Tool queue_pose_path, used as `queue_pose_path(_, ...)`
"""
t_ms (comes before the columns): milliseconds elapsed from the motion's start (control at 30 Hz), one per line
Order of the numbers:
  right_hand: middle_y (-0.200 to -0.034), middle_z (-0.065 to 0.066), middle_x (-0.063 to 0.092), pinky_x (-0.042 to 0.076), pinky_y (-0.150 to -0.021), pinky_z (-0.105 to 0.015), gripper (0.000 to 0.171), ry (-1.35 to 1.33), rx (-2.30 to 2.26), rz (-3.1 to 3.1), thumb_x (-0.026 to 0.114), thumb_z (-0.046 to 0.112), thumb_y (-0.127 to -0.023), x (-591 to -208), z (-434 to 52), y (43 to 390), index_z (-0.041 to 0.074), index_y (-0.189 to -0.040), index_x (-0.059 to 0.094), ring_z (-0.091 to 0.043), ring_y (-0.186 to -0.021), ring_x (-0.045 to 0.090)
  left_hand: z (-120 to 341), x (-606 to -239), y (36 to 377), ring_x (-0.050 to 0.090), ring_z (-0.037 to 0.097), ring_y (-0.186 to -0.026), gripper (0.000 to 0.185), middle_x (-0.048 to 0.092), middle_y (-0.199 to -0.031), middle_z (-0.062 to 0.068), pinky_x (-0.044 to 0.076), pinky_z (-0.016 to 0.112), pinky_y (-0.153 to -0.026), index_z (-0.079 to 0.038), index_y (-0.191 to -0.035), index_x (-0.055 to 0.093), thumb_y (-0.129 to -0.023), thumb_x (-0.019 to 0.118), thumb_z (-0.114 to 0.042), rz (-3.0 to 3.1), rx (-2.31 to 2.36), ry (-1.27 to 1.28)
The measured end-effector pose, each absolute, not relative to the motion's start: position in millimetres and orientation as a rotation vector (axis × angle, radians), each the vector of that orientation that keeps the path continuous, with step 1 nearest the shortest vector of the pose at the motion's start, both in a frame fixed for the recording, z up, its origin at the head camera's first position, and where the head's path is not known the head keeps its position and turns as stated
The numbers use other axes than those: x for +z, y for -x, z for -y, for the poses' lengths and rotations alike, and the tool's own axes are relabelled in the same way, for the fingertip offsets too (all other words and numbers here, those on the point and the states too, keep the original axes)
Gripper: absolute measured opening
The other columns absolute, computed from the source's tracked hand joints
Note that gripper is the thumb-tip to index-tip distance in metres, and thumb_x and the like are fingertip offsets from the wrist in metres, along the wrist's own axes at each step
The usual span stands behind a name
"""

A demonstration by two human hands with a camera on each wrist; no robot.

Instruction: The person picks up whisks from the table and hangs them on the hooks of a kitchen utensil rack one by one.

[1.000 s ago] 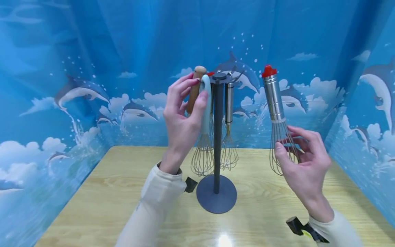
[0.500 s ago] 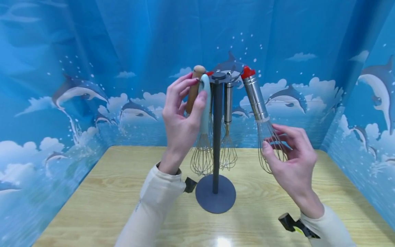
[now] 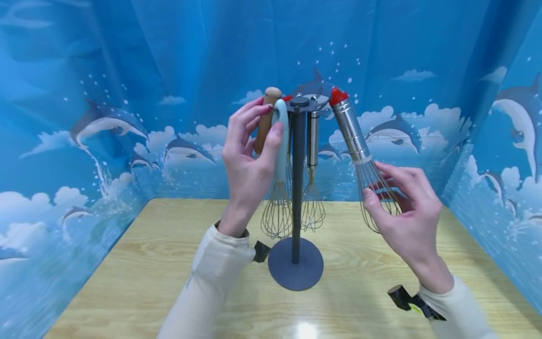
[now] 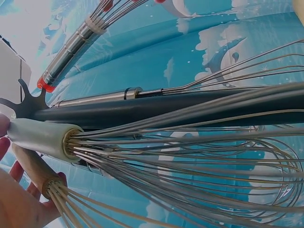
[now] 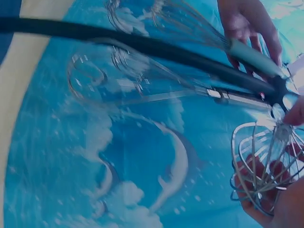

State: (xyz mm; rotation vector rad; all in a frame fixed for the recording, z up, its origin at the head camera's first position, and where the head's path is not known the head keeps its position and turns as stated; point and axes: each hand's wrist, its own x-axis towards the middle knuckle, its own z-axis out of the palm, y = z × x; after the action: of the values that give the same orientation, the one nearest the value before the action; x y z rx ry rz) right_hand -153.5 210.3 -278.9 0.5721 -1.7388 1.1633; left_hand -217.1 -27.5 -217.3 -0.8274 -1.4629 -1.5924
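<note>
Whisks are being hung on a dark stand (image 3: pixel 295 263) on the wooden table (image 3: pixel 127 282). On the left, the left hand (image 3: pixel 247 165) curls its fingers round a pale-blue-handled whisk (image 3: pixel 281 141) and a wooden-handled whisk (image 3: pixel 264 120), seemingly steadying the rack. Further right, the steel whisk (image 3: pixel 353 132) has its red cap just beside the stand's top, long axis tilted, handle up-left, wires down-right. The right hand (image 3: pixel 402 221) pinches those wires with fingers bent. Judging by this, hooking the cap's loop onto a prong comes next, needing a careful lift and alignment.
</note>
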Motion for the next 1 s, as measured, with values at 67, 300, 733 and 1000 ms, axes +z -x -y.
queue_pose_path(67, -0.111, 0.008, 0.058, 0.055, -0.077, -0.007, 0.047, -0.569, 1.132, 1.769, 0.069, -0.016, -0.075, -274, -218, 152, -0.010, -0.122, 0.069, -0.006, -0.089, 0.066, 27, -217, 217, 0.064, 0.022, -0.123, 0.035, 0.053, -0.145, 0.015, 0.062, 0.037, -0.091, 0.005, -0.128, 0.060, -0.096, 0.066, -0.008, 1.467, -1.592, 0.828)
queue_pose_path(300, -0.110, 0.012, 0.060, 0.052, -0.078, -0.003, 0.047, -0.595, 1.041, 1.864, 0.072, -0.016, -0.072, -261, -237, 150, -0.007, -0.119, 0.072, -0.001, -0.091, 0.064, 27, -215, 216, 0.064, 0.023, -0.123, 0.035, 0.053, -0.145, 0.015, 0.062, 0.038, -0.091, 0.005, -0.128, 0.060, -0.096, 0.066, -0.007, 1.467, -1.595, 0.833)
queue_pose_path(733, -0.109, -0.001, 0.061, 0.059, -0.074, -0.013, 0.058, -0.683, 1.208, 1.899, 0.072, -0.020, -0.075, -288, -201, 155, -0.004, -0.131, 0.064, -0.006, -0.088, 0.067, 27, -217, 216, 0.064, 0.023, -0.124, 0.035, 0.053, -0.145, 0.015, 0.062, 0.037, -0.091, 0.005, -0.128, 0.060, -0.096, 0.066, -0.006, 1.464, -1.626, 0.821)
queue_pose_path(1000, -0.111, -0.012, 0.062, 0.061, -0.077, -0.019, 0.066, -0.765, 1.375, 1.864, 0.072, -0.020, -0.077, -308, -171, 164, -0.005, -0.139, 0.053, -0.007, -0.093, 0.071, 27, -218, 215, 0.064, 0.023, -0.125, 0.035, 0.054, -0.146, 0.015, 0.062, 0.037, -0.093, 0.005, -0.128, 0.060, -0.096, 0.066, -0.006, 1.470, -1.618, 0.827)
